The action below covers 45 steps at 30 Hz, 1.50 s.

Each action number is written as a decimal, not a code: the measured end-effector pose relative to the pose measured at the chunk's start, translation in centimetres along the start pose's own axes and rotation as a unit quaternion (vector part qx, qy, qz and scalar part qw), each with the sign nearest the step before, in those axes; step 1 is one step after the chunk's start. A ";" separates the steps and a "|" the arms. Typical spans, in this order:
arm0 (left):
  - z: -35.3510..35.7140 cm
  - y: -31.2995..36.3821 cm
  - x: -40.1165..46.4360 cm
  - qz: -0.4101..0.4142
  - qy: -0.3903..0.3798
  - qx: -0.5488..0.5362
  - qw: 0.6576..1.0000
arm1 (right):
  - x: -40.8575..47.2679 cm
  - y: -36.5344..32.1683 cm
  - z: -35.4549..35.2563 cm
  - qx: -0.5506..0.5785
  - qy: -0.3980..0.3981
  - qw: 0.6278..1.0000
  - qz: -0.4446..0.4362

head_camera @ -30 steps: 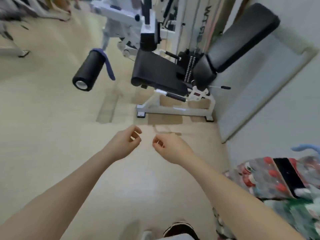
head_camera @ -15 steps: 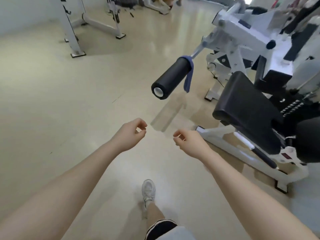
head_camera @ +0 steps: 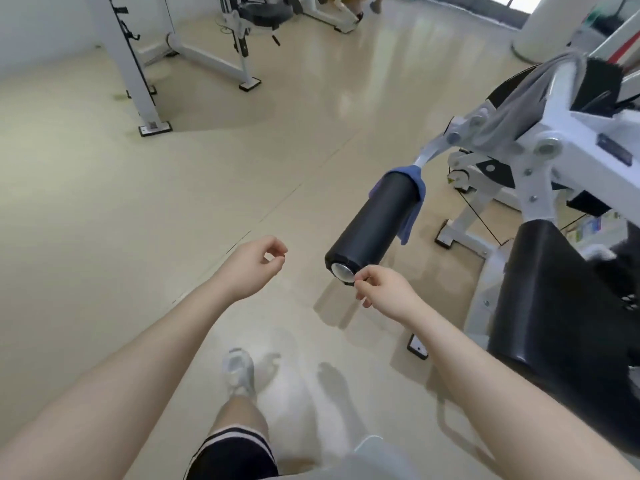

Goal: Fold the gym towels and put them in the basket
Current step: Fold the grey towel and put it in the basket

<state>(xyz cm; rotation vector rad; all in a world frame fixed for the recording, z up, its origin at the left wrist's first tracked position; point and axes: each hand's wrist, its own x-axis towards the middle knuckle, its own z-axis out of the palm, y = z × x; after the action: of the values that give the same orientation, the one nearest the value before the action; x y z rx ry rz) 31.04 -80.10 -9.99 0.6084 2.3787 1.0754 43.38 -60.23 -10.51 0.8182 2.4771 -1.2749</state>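
Now, head view: you walk across a gym floor with both arms held out in front of you.
Towel: the blue cloth towel hangs over the far end of the black cylindrical foam roller pad, with one end trailing down its right side.
Second towel: a grey cloth lies draped over the white frame of the machine further back; whether it is a towel you cannot be sure.
Basket: not in view.
Right hand: your right hand is just at the near metal end cap of the roller, fingers curled, thumb and forefinger tips pressed together on nothing.
Left hand: your left hand hangs in the air well to the left of the roller, loosely curled, thumb near forefinger, holding nothing.
Key relation: the roller's long axis runs from your right hand away and up to the right, so the towel lies along that line, beyond the right hand; the right hand is nearer.
Surface: a glossy beige floor, with reflections of light.
Room: a black padded seat stands at your right; white frames stand at the far left.
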 end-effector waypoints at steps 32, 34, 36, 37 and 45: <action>5.1 30.2 73.4 0.390 -0.407 0.190 0.804 | 47.1 -4.7 -33.7 0.324 0.462 0.794 0.225; 7.2 33.8 75.0 0.422 -0.421 0.187 0.781 | 47.4 -5.1 -36.6 0.327 0.496 0.772 0.226; 9.9 37.5 76.3 0.463 -0.442 0.194 0.743 | 47.2 -5.2 -39.0 0.306 0.534 0.754 0.229; 11.2 39.3 76.7 0.485 -0.454 0.196 0.721 | 47.0 -5.2 -40.1 0.292 0.559 0.740 0.232; 20.2 50.9 77.5 0.586 -0.545 0.139 0.583 | 47.3 -5.0 -48.3 0.105 0.747 0.567 0.329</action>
<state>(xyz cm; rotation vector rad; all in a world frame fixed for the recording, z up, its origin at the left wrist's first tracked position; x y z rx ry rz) -9.05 5.28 0.33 2.2854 0.7877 0.3148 4.01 -6.16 0.45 3.5481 1.9710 -0.4036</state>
